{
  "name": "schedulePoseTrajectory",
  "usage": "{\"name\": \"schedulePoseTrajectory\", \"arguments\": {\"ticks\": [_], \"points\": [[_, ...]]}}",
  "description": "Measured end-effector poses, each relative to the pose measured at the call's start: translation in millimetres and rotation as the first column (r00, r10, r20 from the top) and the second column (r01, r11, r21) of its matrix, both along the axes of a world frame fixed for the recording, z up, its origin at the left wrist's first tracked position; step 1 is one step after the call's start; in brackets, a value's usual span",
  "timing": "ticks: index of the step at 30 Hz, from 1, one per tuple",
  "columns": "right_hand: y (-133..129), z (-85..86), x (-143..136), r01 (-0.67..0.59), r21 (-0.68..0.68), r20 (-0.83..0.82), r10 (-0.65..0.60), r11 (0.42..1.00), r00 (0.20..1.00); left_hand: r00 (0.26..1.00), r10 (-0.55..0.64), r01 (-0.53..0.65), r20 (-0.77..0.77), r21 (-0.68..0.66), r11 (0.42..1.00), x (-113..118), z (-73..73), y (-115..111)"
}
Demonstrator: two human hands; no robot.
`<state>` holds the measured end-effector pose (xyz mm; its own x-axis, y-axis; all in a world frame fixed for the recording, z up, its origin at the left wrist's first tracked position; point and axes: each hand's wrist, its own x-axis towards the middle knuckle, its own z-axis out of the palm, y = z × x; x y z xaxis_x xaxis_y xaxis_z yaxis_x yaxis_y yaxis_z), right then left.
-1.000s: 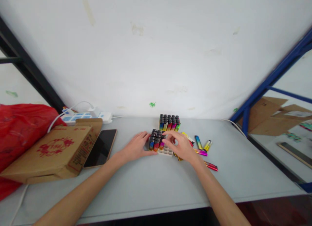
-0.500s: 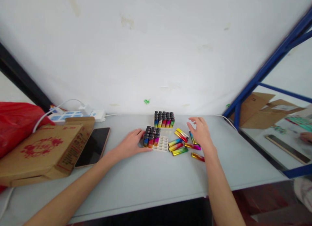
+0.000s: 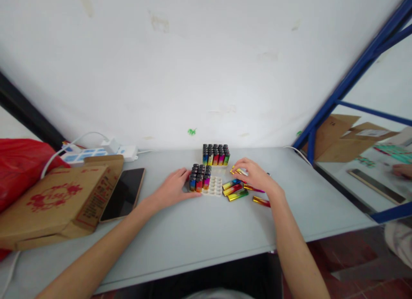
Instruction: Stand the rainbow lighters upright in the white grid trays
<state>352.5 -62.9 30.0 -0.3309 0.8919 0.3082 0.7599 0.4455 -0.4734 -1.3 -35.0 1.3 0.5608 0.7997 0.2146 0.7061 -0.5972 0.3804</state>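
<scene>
Several black-topped lighters (image 3: 200, 178) stand upright in the left part of a white tray (image 3: 215, 186) whose right-hand holes show bare. My left hand (image 3: 174, 188) rests against the tray's left side, thumb along its front edge and fingers beside the lighters. Over the loose lighters right of the tray is my right hand (image 3: 252, 173), fingers curved down at a yellow lighter (image 3: 234, 169); whether it grips one is unclear. Below it lie loose shiny lighters (image 3: 237, 195) in yellow, red and green. A full block of lighters (image 3: 216, 155) stands behind, near the wall.
On the left are a cardboard box (image 3: 53, 200), a dark phone (image 3: 124, 193), a white power strip (image 3: 96, 154) and a red bag (image 3: 24, 170). A blue metal frame (image 3: 347, 82) rises at right. Beyond it, another person's hand (image 3: 403, 170) shows near cardboard boxes.
My right hand has moved left over the loose lighters, its fingers now lowered to the yellow ones. My left hand stays at the tray. The view has shifted slightly.
</scene>
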Motion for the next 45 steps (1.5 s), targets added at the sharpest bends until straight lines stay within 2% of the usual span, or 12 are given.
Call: {"name": "schedulePoseTrajectory", "arguments": {"ticks": [2,6,12,15,17,19,23,28,34,36,40,45], "points": [[-2.3,0.9,-5.4,-0.062,-0.06,0.044,0.065,0.996,0.997,1.0,-0.002,0.002,-0.004,-0.007,1.0,0.6,1.2,-0.7],[-2.8,0.1,-8.7,-0.081,-0.113,0.099,0.092,0.99,0.991,1.0,0.004,-0.004,0.002,-0.005,1.0,1.2,1.7,-1.5],[-0.4,-8.0,-7.8,-0.067,-0.098,0.089,0.076,0.993,0.993,1.0,0.0,0.001,0.011,-0.016,1.0,0.9,1.8,-1.0],[0.1,-5.6,-4.8,-0.051,-0.058,0.035,0.053,0.997,0.998,1.0,-0.003,0.003,0.005,-0.028,1.0,1.1,2.9,-0.8],[0.8,0.0,-0.2,0.005,0.028,-0.036,-0.004,1.0,0.999,1.0,0.003,-0.003,0.003,-0.028,1.0,1.3,3.5,-0.7],[1.9,6.5,5.8,0.122,0.144,-0.121,-0.105,0.982,0.987,1.0,0.008,-0.008,0.009,-0.024,1.0,1.1,3.4,-0.4],[2.6,13.8,16.0,0.362,0.302,-0.274,-0.283,0.882,0.919,1.0,-0.002,0.002,0.021,-0.008,1.0,0.3,1.0,1.0],[-0.4,15.1,21.0,0.447,0.365,-0.319,-0.341,0.817,0.884,1.0,-0.007,0.007,0.011,0.002,1.0,-1.0,-2.5,2.6],[-2.5,22.1,22.0,0.532,0.377,-0.405,-0.381,0.758,0.831,0.999,-0.01,0.011,0.046,-0.011,1.0,-0.8,-1.5,3.2],[-7.9,25.3,22.3,0.49,0.352,-0.39,-0.351,0.797,0.851,0.999,-0.008,0.009,0.042,-0.014,1.0,-0.5,-0.6,2.9],[-36.7,28.8,33.5,0.314,0.245,-0.224,-0.262,0.917,0.939,1.0,-0.006,0.006,0.02,-0.019,1.0,-0.2,0.9,1.7],[-91.0,19.7,64.3,0.268,0.085,-0.067,-0.263,0.96,0.962,0.998,-0.001,0.002,0.062,-0.023,1.0,0.2,1.2,1.6]]}}
